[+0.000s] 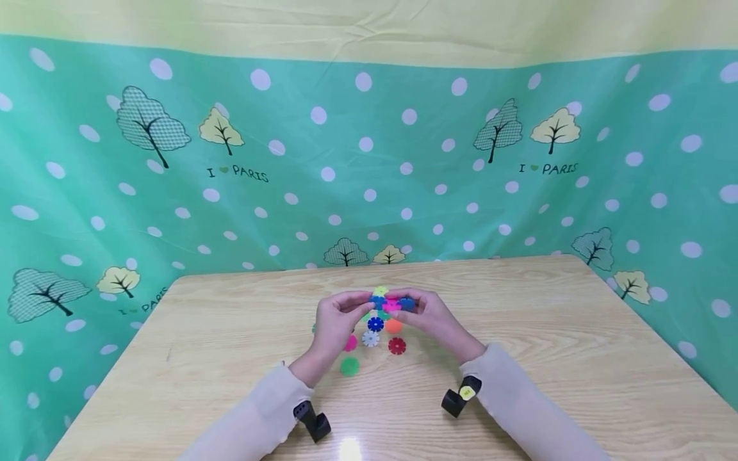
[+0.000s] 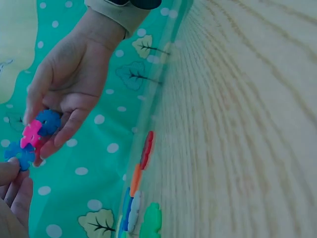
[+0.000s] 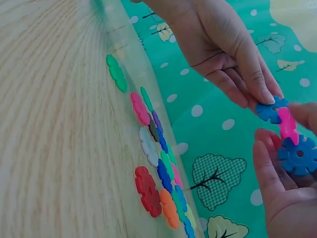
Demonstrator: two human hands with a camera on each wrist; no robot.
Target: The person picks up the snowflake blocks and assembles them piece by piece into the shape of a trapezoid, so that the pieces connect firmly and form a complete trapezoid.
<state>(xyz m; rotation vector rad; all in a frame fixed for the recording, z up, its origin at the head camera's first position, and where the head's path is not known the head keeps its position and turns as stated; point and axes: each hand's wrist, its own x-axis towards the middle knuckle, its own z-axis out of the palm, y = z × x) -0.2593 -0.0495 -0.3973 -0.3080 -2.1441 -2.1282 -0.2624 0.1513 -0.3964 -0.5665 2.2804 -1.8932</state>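
Above the table, three notched plastic snowflake discs are joined in a short chain: a pink disc point(image 3: 288, 125) between two blue ones. My left hand point(image 1: 333, 325) pinches the blue disc point(image 3: 270, 111) at one end between thumb and fingers. At the other end, my right hand point(image 1: 436, 318) holds the second blue disc point(image 3: 298, 155), with its fingers curled behind it. The pink disc point(image 2: 31, 134) sits edge-on to its neighbours in the slots. Both hands are lifted over loose discs on the tabletop.
Several loose discs lie below the hands, among them a red disc point(image 1: 396, 346), a white disc point(image 1: 371, 339), a dark blue disc point(image 1: 375, 324) and a green disc point(image 1: 349, 367). A green dotted curtain point(image 1: 369, 166) hangs behind the wooden table point(image 1: 230, 358).
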